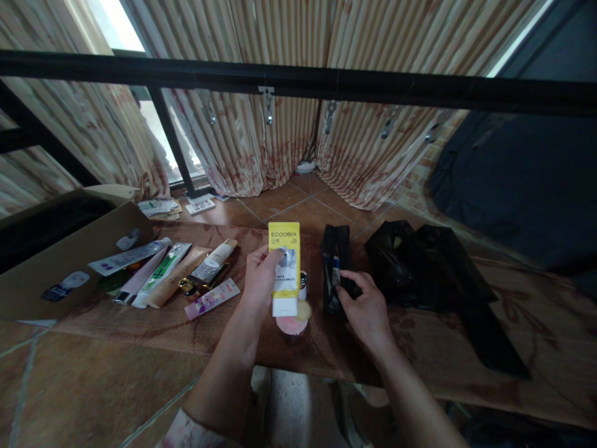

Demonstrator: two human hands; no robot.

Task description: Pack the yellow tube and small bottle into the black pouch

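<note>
My left hand [257, 283] grips a yellow and white squeeze tube [290, 287] marked ECOOBIX, held upright with its white cap down. The thumb lies over its front. Behind and below the tube, a round pink container [291, 326] and a small bottle with a shiny top [303, 283] are partly covered. To the right, my right hand [367, 311] has thumb and index finger closed at the side of a small black plastic bag [330, 241]. Something with blue and white print [336, 269] shows inside that bag.
Several cosmetic tubes [161, 274], a dark glittery bottle [208, 270] and a pink tube [213, 298] lie left, beside a cardboard box [93, 249]. Crumpled black bags [420, 261] sit right on the brown cloth [550, 336]. A black rail [298, 81] crosses before the curtains [280, 143].
</note>
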